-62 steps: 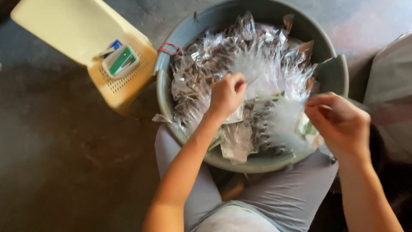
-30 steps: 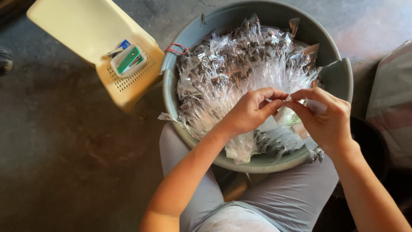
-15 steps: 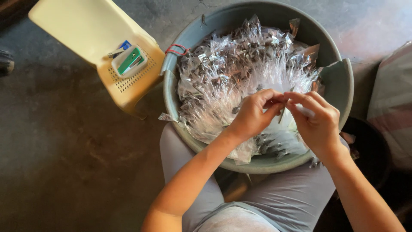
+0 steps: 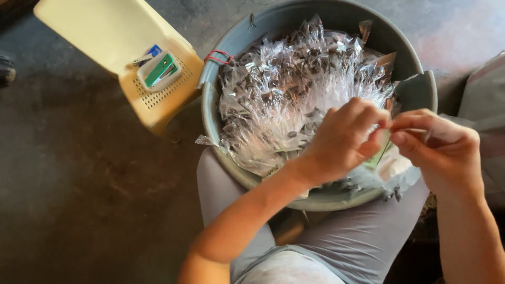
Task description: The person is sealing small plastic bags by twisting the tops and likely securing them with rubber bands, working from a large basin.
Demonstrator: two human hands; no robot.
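Head view, now: left hand (image 4: 344, 139) and right hand (image 4: 439, 150) met fingertip to fingertip over the four o'clock part of the round grey plastic basin (image 4: 210, 105), resting across the lap in grey trousers (image 4: 347, 242). Both hands curled nearly closed, thumbs and forefingers pinched on one small clear plastic packet (image 4: 380, 152) with a greenish slip inside; most of it hidden behind the fingers, so exact grip on each edge hard to tell. Beneath, a heap of crinkled clear plastic packets with dark contents (image 4: 284, 94), filling the basin from nine o'clock round to two o'clock. Red rubber band (image 4: 218, 56) lying on the basin rim at ten o'clock. Farther out at ten o'clock, on the dark concrete floor (image 4: 79, 184), a pale yellow plastic stool (image 4: 110, 37) carrying a small green and white stapler (image 4: 159, 70).

Against the earlier head views: two seconds back, hands well apart, left reaching into the heap, right raised near three o'clock. One second back, drawn together; half a second back, touching. Now much the same clasp, shifted slightly toward three o'clock. Judged from that: one packet picked out of the heap and taken into a two-handed pinch, fine finger work on its top edge seemingly under way. Stapler and stool unmoved throughout.
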